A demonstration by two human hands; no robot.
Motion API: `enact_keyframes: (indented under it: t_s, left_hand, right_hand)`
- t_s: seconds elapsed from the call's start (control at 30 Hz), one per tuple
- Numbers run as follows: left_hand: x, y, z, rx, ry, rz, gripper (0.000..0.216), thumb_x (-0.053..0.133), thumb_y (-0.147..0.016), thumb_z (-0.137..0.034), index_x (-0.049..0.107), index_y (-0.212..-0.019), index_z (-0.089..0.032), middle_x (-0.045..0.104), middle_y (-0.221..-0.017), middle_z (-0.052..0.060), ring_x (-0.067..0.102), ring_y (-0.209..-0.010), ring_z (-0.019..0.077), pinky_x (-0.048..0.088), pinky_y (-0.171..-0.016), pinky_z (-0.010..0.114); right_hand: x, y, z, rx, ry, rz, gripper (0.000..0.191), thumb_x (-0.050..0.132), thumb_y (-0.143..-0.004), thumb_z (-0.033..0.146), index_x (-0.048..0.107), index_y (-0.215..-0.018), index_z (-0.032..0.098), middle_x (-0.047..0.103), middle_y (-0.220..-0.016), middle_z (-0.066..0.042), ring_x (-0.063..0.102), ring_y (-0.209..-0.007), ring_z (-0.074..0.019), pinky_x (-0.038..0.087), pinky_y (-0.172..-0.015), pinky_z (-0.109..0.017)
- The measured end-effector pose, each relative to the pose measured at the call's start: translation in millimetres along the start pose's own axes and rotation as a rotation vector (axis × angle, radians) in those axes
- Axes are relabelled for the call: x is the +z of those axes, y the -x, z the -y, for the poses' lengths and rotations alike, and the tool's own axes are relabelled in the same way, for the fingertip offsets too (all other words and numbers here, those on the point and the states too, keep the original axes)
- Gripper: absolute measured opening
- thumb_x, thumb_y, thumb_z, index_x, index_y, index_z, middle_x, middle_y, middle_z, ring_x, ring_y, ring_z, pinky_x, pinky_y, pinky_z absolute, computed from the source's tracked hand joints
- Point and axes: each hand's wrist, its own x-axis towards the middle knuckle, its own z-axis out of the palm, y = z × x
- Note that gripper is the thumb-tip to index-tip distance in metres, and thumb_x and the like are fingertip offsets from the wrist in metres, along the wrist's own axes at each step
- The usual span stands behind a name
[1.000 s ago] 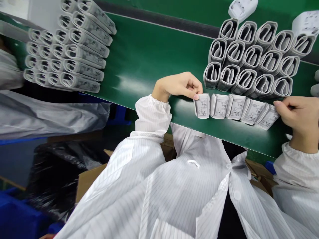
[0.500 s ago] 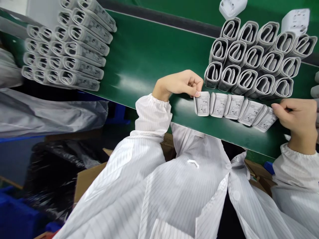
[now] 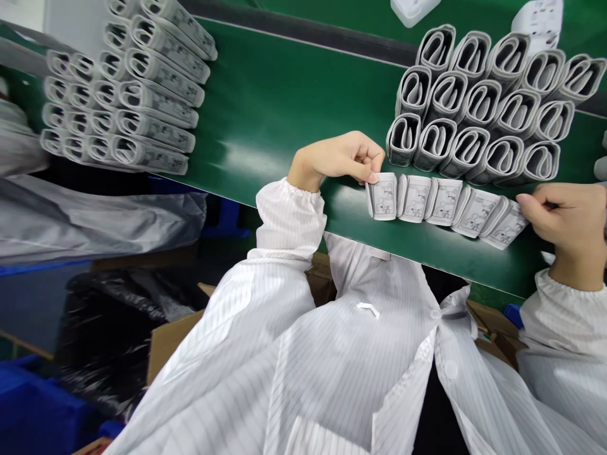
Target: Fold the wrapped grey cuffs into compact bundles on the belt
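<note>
A row of several rolled grey cuffs (image 3: 444, 202), with line drawings printed on their faces, lies along the near edge of the green bench. My left hand (image 3: 348, 158) is closed, its thumb and finger pinching the top corner of the leftmost cuff (image 3: 383, 197). At the other end, my right hand (image 3: 564, 215) has its fingers curled, thumb and forefinger at the outer edge of the rightmost cuff (image 3: 505, 226). Just behind the row stand stacked rolled cuffs (image 3: 481, 104) in several columns, their looped ends facing me.
On the left of the green bench (image 3: 284, 88) rises another stack of rolled cuffs (image 3: 156, 95). Two white socket-like blocks (image 3: 538, 22) sit on the far green surface. A grey plastic cover (image 3: 104, 215), black bag (image 3: 104, 328) and blue bin (image 3: 38, 404) lie at the lower left.
The white blocks at the back have slid left. Both hands keep nearly the same place at the two ends of the row; the view has shifted slightly.
</note>
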Motion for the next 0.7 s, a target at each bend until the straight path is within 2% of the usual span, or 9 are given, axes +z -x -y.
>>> enact_keyframes:
  t_s: [0.3,0.7]
  left_hand:
    - [0.3,1.1,-0.4,-0.018,0.015,-0.025,0.06,0.113,-0.075,-0.057,0.066,-0.07,-0.019,0.057,-0.049,-0.004,0.049,-0.047,0.008,0.042,-0.05,0.023]
    - [-1.7,3.0,1.0,0.007,-0.06,-0.038,0.061,0.111,-0.076,-0.06,0.067,-0.068,-0.019,0.056,-0.051,-0.004,0.044,-0.048,0.0064,0.03,-0.049,0.024]
  right_hand:
    - [2.3,0.5,-2.0,-0.004,0.003,-0.002,0.042,0.075,-0.088,0.024,0.049,-0.055,0.022,0.042,-0.045,0.006,0.036,-0.043,-0.0061,0.023,-0.046,-0.03]
    - [2.7,-0.2,2.9,0.104,0.01,0.039,0.046,0.072,-0.089,0.033,0.047,-0.051,0.023,0.04,-0.044,0.004,0.036,-0.044,-0.0087,0.024,-0.051,-0.034]
